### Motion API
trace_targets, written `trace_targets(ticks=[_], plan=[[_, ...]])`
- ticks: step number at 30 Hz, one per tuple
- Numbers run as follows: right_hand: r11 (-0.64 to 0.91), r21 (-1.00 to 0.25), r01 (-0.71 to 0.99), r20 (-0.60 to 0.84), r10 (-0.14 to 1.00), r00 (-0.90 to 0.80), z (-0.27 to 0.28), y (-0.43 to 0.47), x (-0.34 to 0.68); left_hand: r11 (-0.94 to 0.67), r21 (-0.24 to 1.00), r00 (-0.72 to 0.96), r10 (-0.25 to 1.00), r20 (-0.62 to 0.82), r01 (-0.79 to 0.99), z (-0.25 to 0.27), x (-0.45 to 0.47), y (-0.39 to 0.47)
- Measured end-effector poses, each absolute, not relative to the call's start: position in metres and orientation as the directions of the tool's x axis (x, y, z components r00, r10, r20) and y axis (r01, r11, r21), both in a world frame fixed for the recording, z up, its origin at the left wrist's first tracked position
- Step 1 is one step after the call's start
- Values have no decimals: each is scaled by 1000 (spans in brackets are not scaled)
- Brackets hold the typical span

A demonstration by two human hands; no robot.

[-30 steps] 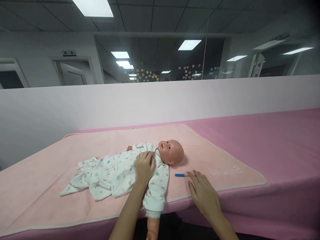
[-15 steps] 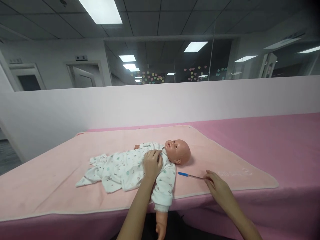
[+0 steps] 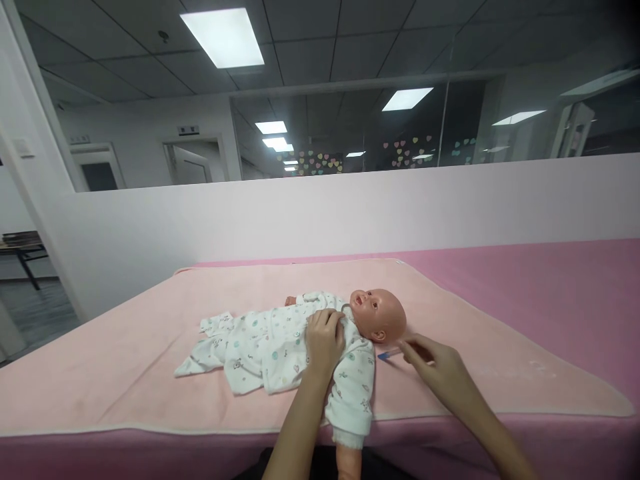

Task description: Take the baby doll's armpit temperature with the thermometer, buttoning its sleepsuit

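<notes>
A bald baby doll (image 3: pixel 381 313) lies on its back, its head to the right, in a white printed outfit (image 3: pixel 270 343). On its chest near the collar rests my left hand (image 3: pixel 324 337), fingers bent and closed on the cloth; the fingertips are partly hidden. My right hand (image 3: pixel 430 363) pinches the plain end of a thin rod with a blue end (image 3: pixel 387 355) between thumb and fingers. That blue end points left, close to the doll's shoulder and below its ear. The doll's near arm (image 3: pixel 349 460) hangs over the front edge.
A peach blanket (image 3: pixel 140 373) lies under the doll on a pink-covered surface (image 3: pixel 565 293). Behind it rises a low white wall (image 3: pixel 350 213) with glass above. At far left stands a dark-legged table (image 3: pixel 27 257).
My right hand has lifted the rod and brought it nearer the doll's head and shoulder. My left hand stays on the chest. The camera view has shifted, so everything appears farther right.
</notes>
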State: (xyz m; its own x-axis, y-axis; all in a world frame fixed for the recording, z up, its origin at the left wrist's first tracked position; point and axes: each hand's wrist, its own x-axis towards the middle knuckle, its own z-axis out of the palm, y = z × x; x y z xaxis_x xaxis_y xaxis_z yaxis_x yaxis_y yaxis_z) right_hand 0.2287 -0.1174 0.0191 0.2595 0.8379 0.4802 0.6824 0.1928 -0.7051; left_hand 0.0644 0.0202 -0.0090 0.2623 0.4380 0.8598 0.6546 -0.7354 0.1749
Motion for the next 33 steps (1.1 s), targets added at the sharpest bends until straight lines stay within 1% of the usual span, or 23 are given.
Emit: trace_targets(ticks=[3,5,7,8,10,12,13,15,18,21,24,25,27,28,29,30,31,32,33], plan=[[259,-618,742,538,828,160,17,-99,210,-734,168,249,423,871,658,-9,64,19],[261,-544,798,589,796,141,11,-91,205,-743,164,237,402,884,648,-9,64,18],[238,-494,836,646,744,170,6,-88,206,-757,166,208,372,905,632,-9,63,18],[219,-490,844,673,710,206,4,-89,209,-764,169,191,358,914,623,-9,63,18],[170,-505,846,710,640,295,3,-92,217,-775,170,167,335,927,609,-10,63,18],[109,-518,849,718,594,362,5,-96,225,-783,158,164,314,935,601,-10,63,18],[81,-516,853,714,591,376,6,-97,228,-786,150,164,304,938,600,-10,63,19],[35,-495,868,687,627,367,7,-99,233,-790,139,162,289,944,597,-10,63,19],[-44,-467,883,586,733,346,4,-100,234,-790,150,151,293,944,594,-11,63,19],[-84,-458,885,394,873,286,-1,-101,231,-789,171,147,314,938,589,-11,63,19],[-2,-487,873,209,971,119,13,-102,231,-783,179,148,327,934,596,-12,63,19],[53,-524,850,139,990,24,25,-101,234,-781,182,147,330,932,598,-12,63,19],[161,-645,747,35,983,-181,63,-98,242,-776,187,151,341,928,602,-11,63,20],[213,-705,676,39,964,-264,87,-96,247,-775,187,158,346,925,604,-11,63,20],[254,-758,601,144,963,-226,110,-94,249,-771,187,166,354,920,608,-10,63,19],[315,-809,497,295,948,-120,132,-91,250,-765,186,175,364,915,617,-9,63,19],[403,-838,367,440,898,20,151,-89,246,-754,187,181,376,909,629,-8,63,19],[475,-843,254,517,845,138,164,-86,240,-740,190,183,390,902,645,-7,63,18],[515,-840,169,542,811,223,171,-83,230,-723,193,178,403,898,663,-7,63,17]])
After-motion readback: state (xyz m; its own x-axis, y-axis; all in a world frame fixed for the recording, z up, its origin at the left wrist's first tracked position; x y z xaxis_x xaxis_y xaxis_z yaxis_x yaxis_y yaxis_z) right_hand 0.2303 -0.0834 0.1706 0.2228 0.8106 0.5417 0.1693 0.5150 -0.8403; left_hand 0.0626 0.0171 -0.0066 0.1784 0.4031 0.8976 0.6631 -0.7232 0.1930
